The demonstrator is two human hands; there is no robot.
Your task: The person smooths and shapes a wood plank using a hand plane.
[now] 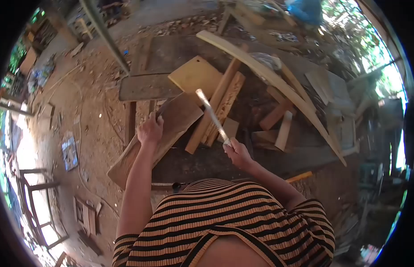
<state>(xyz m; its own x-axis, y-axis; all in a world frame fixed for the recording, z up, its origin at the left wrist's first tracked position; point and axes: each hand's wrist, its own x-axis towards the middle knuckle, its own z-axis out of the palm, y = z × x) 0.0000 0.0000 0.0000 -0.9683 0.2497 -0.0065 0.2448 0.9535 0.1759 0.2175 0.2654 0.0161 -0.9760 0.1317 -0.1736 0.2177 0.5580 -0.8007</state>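
My left hand (pixel 150 129) rests on the left edge of a thick brown wooden board (pixel 178 116), its fingers bent over that edge. The board lies slanted across the workbench, its lower end reaching out past the front left. In my right hand (pixel 237 152) is a long, narrow, shiny strip-like tool (pixel 211 113), gripped at its lower end and pointing up and left. The tool is right of the board, over long wooden pieces (pixel 224 109); whether it touches them I cannot tell. A yellowish panel (pixel 195 76) lies beyond the board.
A long curved plank (pixel 269 75) crosses the bench (pixel 184 162) on the right. Short wood blocks (pixel 284 130) lie beneath it. A slanted pole (pixel 104 35) stands at the back left. On the dirt floor are a wooden frame (pixel 40 187) and scraps.
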